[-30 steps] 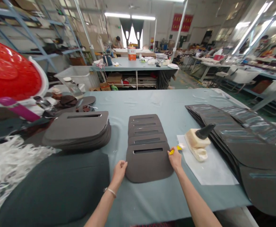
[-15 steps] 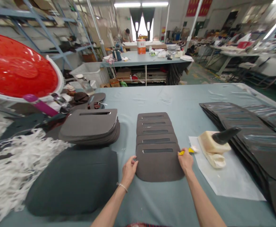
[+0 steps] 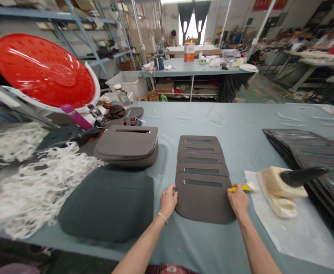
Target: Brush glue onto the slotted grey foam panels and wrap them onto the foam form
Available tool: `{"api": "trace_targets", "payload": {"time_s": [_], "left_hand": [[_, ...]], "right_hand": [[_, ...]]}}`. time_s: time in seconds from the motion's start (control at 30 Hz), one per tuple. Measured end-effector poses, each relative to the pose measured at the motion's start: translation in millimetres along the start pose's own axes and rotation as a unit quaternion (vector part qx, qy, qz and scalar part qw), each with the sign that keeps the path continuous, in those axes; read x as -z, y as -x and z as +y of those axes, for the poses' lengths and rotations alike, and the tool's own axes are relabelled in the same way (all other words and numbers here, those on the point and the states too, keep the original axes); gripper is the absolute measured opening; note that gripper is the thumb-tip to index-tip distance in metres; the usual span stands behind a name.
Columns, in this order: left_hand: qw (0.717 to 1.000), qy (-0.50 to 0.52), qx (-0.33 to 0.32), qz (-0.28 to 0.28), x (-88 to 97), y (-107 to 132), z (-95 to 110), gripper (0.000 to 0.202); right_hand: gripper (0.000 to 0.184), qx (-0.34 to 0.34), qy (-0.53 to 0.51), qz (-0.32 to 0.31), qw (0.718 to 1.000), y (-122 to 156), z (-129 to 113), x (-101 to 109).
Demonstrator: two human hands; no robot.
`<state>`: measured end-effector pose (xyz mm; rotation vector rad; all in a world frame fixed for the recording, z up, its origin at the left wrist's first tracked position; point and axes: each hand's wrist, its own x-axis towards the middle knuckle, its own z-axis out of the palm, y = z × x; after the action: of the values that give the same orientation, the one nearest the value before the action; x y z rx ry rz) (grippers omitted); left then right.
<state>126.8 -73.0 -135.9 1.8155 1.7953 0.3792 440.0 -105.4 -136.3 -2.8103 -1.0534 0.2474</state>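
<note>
Several grey-brown flat panels with rounded corners and a slot each lie overlapped in a stepped row; the nearest panel (image 3: 203, 201) is fully exposed. At its left edge my left hand (image 3: 169, 201), wearing a bracelet, has its fingers closed on the rim. Against the right edge rests my right hand (image 3: 238, 199), closed around a small brush (image 3: 245, 187) with a yellow handle and pale bristles pointing right. Right of that hand, a cream block-shaped container (image 3: 279, 186) with a black cone-like piece (image 3: 304, 176) sits on a white sheet (image 3: 298, 238).
At left, a stack of slotted panels (image 3: 127, 142) stands behind a dark green-black piece (image 3: 109, 205). White strips (image 3: 41, 186) are heaped beyond, below a tilted red basin (image 3: 49, 74). Dark slotted sheets (image 3: 304, 148) overlap at right. Another person (image 3: 171, 38) is far back.
The view has turned left, so everything appears farther right. Both hands stay at the nearest panel's edges, and the brush remains in my right hand.
</note>
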Motion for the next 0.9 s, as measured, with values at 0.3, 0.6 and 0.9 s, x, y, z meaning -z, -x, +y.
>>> {"api": "trace_targets", "payload": {"time_s": [0.3,0.6,0.9], "left_hand": [[1.000,0.007,0.003,-0.018,3.8,1,-1,0.023],[0.999,-0.040,-0.015,-0.033,2.8,8,3,0.022],[0.999,-0.016,-0.010,-0.029,-1.1,18,2,0.020]], "right_hand": [[0.028,0.026,0.026,-0.003,0.999,6,-4,6],[0.024,0.042,0.048,-0.023,0.998,11,-6,19],[0.024,0.043,0.050,-0.028,0.997,17,1,20]]}}
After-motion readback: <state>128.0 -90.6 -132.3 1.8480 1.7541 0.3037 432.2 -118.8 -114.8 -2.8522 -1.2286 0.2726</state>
